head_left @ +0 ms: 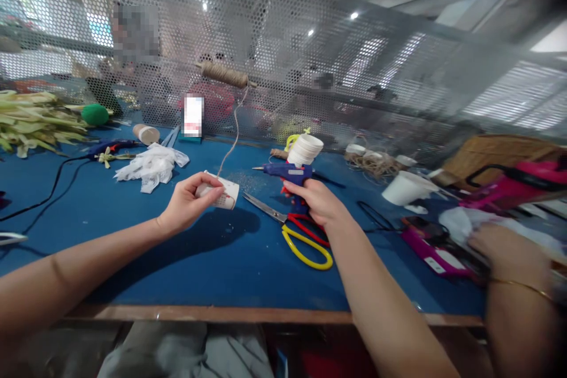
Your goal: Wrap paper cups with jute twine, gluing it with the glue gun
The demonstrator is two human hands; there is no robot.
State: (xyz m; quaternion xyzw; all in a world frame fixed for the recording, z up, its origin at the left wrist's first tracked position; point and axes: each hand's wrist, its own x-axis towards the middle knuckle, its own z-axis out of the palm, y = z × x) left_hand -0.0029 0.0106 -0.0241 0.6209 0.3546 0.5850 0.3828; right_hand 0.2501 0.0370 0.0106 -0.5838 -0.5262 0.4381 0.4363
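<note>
My left hand (188,204) is closed around a white paper cup (222,194) held on its side above the blue table (208,266). A thin twine (233,136) runs from the cup up to a spool (224,75) mounted on the perforated metal screen. My right hand (315,201) grips the handle of a blue glue gun (286,172), whose nozzle points left toward the cup. Just under that hand lie scissors with yellow and red handles (305,245).
A stack of white cups (305,149) stands behind the glue gun. White netting (153,166), a tape roll (146,133), a green ball (94,114) and dried leaves (35,121) lie at left. Another person's hand (509,254) with a bracelet works at right, near a pink glue gun (518,183).
</note>
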